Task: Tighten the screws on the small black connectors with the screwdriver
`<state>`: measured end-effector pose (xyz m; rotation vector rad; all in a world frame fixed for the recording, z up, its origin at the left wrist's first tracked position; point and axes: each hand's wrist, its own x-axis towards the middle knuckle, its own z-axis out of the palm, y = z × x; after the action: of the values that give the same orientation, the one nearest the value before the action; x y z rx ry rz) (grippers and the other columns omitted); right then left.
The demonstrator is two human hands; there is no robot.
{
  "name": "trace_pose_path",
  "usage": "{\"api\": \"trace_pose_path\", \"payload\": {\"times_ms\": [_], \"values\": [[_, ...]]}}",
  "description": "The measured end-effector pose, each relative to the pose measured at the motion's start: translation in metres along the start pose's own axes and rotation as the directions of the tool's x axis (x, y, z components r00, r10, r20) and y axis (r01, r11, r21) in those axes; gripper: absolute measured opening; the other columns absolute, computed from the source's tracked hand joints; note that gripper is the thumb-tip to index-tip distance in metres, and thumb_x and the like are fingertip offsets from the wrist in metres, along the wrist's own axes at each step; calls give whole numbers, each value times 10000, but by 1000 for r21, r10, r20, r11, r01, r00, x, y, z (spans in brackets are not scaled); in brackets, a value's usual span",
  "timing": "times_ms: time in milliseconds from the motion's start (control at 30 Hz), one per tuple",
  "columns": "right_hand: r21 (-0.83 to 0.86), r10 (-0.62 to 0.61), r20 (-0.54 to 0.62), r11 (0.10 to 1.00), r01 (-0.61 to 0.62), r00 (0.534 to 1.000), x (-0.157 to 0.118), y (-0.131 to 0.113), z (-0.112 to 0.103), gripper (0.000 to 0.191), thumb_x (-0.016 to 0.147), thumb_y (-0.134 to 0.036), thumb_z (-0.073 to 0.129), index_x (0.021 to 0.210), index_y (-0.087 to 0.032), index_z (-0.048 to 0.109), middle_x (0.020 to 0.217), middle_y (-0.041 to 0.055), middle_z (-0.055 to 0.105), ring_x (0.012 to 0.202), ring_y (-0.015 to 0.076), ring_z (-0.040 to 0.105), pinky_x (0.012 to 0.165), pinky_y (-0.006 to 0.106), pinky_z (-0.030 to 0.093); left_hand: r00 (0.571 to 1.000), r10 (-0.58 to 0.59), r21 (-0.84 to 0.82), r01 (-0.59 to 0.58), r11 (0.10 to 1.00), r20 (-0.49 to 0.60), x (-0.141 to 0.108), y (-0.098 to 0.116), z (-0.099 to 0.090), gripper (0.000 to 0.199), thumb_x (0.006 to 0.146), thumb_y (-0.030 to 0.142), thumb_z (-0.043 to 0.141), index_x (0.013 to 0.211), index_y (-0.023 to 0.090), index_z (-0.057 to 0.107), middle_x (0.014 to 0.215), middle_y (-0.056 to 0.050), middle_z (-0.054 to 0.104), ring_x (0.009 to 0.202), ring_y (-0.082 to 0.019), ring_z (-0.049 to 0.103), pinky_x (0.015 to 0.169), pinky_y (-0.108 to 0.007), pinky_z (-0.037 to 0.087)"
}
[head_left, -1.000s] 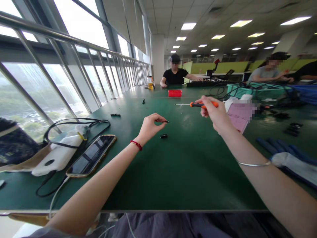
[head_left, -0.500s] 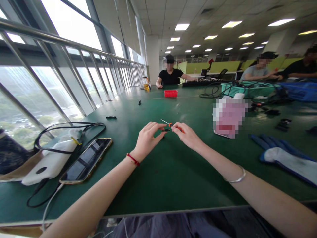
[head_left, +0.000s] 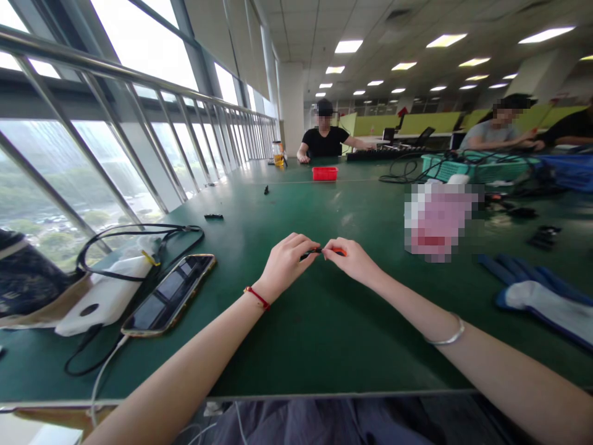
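Note:
Over the middle of the green table [head_left: 278, 358], my left hand [head_left: 290, 259] pinches a small black part [head_left: 309, 252] between thumb and fingers. My right hand [head_left: 354, 259] is closed around an orange-handled screwdriver [head_left: 341, 252], most of it hidden by the fingers. The fingertips of both hands nearly meet at the end of the black part, and I cannot make out the screwdriver's shaft. More black pieces lie beyond my hands, one piece [head_left: 214, 216] to the left and a smaller piece [head_left: 266, 190] farther off.
At left lie a phone [head_left: 170, 296], a white device [head_left: 104, 296] and black cables. A blurred pink package [head_left: 438, 219] and a blue-white glove [head_left: 542, 296] lie at right. Farther back are a red bin [head_left: 325, 173], a green basket [head_left: 482, 170] and a person [head_left: 324, 142].
My hands have come together. The screwdriver's thin shaft, seen before pointing up and left, no longer shows, and the right fingers now meet the black part. The view has shifted slightly.

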<state>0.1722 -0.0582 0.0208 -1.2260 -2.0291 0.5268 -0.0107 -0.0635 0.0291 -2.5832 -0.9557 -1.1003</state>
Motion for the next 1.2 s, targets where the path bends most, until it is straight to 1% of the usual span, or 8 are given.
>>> {"api": "trace_pose_path", "payload": {"times_ms": [200, 367, 533, 700, 767, 933, 1100, 1200], "values": [[-3, 28, 18, 1000, -28, 999, 0, 2, -1, 164, 798, -335, 479, 760, -205, 572, 782, 2, 547, 749, 139, 534, 698, 259, 390, 989, -149, -51, 149, 988, 1, 2, 2, -2, 110, 771, 197, 577, 825, 189, 672, 843, -38, 644, 804, -161, 577, 734, -286, 482], [-307, 145, -130, 935, -179, 981, 4, 22, -17, 137, 757, -309, 510, 854, -228, 565, 875, 19, 530, 732, 149, 529, 602, 244, 365, 909, -391, -97, 406, 909, 141, -5, -13, 3, 82, 701, 252, 643, 727, 210, 708, 963, -38, 651, 894, -192, 602, 862, -342, 472], [-422, 217, -167, 866, -269, 962, 11, 42, -25, 163, 782, -313, 460, 888, -243, 561, 904, 27, 531, 739, 156, 538, 547, 234, 331, 862, -433, -136, 478, 868, 262, -10, -22, 16, 104, 682, 270, 649, 721, 214, 728, 1012, -52, 670, 897, -216, 626, 881, -373, 475], [-460, 244, -133, 843, -278, 961, 12, 39, -23, 169, 785, -317, 452, 896, -253, 563, 923, 26, 548, 743, 160, 545, 544, 239, 320, 848, -483, -134, 516, 846, 219, -2, -32, 5, 131, 686, 264, 622, 743, 201, 722, 838, -37, 711, 799, -205, 646, 795, -323, 505], [-463, 248, -124, 842, -277, 961, 11, 37, -23, 168, 784, -314, 451, 895, -255, 563, 926, 25, 550, 737, 158, 545, 541, 237, 319, 798, -587, -25, 596, 803, 136, -2, -45, -11, 150, 690, 275, 616, 755, 192, 723, 858, -46, 711, 810, -214, 644, 794, -320, 493], [-479, 250, -109, 835, -272, 962, 12, 39, -22, 170, 783, -323, 440, 882, -257, 560, 909, 23, 543, 720, 153, 536, 539, 237, 313, 535, -842, 290, 817, 498, -61, -17, -84, -54, 237, 697, 330, 600, 829, 180, 729, 840, -93, 705, 845, -284, 629, 691, -336, 479], [-500, 254, -86, 825, -262, 963, 13, 40, -21, 191, 784, -324, 442, 895, -257, 582, 907, 25, 546, 717, 154, 537, 542, 243, 316, 407, -913, 362, 856, 368, -35, -31, -104, -72, 265, 660, 345, 625, 831, 175, 735, 858, -105, 700, 869, -314, 616, 649, -336, 467], [-510, 256, -74, 821, -257, 964, 13, 40, -21, 202, 788, -327, 444, 910, -258, 591, 920, 28, 554, 715, 154, 541, 543, 246, 322, 398, -916, 344, 868, 357, -54, -35, -110, -79, 282, 662, 360, 623, 835, 167, 733, 857, -106, 700, 881, -313, 612, 669, -336, 466]]}}
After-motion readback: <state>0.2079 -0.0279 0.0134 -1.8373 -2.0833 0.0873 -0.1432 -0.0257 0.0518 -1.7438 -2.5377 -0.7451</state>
